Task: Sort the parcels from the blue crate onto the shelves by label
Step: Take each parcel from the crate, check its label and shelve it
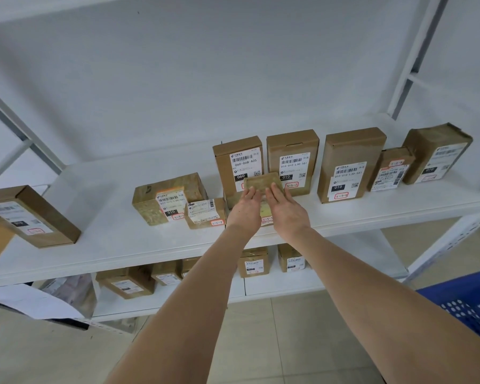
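Parcel (263, 182): small brown box at the centre of the frame; it stands on the white shelf (117, 239), just in front of two taller boxes; the hands hide most of its front; a red-framed sticker shows low on it, between the wrists
Left hand (244, 210): fingers straight and together; they lie flat on the left part of the parcel's front
Right hand (285, 210): fingers straight too; they press flat on the right part of the front, the tips near the top edge
060 box (234, 157): upright, just behind the parcel, a little to the left
010 box (291, 149): upright, just behind the parcel, to the right
Crate (477, 311): blue, lower right corner of the frame; only a part is visible
Lower shelf (283, 284): more brown boxes stand on it, under the arms
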Available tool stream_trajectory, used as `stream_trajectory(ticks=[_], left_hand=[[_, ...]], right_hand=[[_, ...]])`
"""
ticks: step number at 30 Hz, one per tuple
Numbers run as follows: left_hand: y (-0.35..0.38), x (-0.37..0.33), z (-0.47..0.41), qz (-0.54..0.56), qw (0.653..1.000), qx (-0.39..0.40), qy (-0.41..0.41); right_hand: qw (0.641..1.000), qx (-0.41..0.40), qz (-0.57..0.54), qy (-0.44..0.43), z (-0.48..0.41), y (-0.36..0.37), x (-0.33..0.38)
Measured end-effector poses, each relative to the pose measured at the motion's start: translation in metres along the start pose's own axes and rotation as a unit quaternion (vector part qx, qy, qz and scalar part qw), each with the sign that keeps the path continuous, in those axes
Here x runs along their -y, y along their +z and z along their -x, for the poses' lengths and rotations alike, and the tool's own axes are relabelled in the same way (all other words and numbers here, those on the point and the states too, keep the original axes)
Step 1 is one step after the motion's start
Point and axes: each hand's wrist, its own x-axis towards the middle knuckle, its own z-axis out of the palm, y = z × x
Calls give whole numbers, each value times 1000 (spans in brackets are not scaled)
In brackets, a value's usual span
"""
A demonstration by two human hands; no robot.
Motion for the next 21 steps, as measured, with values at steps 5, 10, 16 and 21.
stream_trajectory(ticks=[5,10,16,21], left_hand=[[-1,1,-5,-1,1000,2,-2],[-1,3,-8,-4,1000,2,-3],[-8,1,-2,-17,1000,10,-6],[-16,-1,4,-36,999,20,-3]], right_hand=[[1000,-1,2,2,-6,-1,0],[1000,-5,9,6,-9,1,-1],[1000,4,10,8,-8,-4,3],[1000,-4,6,25,0,-12,2]])
